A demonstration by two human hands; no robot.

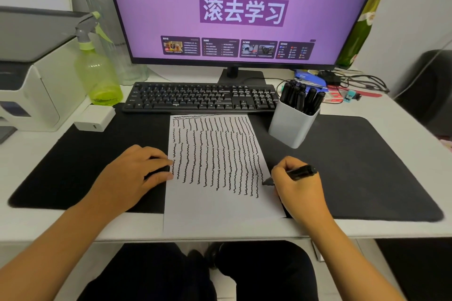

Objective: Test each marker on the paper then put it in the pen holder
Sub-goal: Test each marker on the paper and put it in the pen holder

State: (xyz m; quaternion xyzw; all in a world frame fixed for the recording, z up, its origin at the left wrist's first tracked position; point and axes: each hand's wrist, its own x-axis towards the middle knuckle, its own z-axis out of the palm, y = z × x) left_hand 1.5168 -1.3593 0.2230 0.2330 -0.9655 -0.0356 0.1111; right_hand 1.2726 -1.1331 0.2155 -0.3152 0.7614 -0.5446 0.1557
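A white sheet of paper (217,208) lies on the black desk mat, covered with several columns of black wavy lines. My right hand (299,190) grips a black marker (302,172), uncapped, with its tip touching the paper's right edge. My left hand (133,173) rests at the paper's left edge, fingers curled around a small black object that looks like the marker's cap (161,169). A white square pen holder (292,126) stands to the upper right of the paper, with several black markers (302,98) standing in it.
A black keyboard (200,98) lies behind the paper, under a monitor (242,7). A green spray bottle (97,68), a white charger (95,118) and a printer (29,76) are at left. Cables and small items (342,88) lie at back right. The desk's front edge is near my arms.
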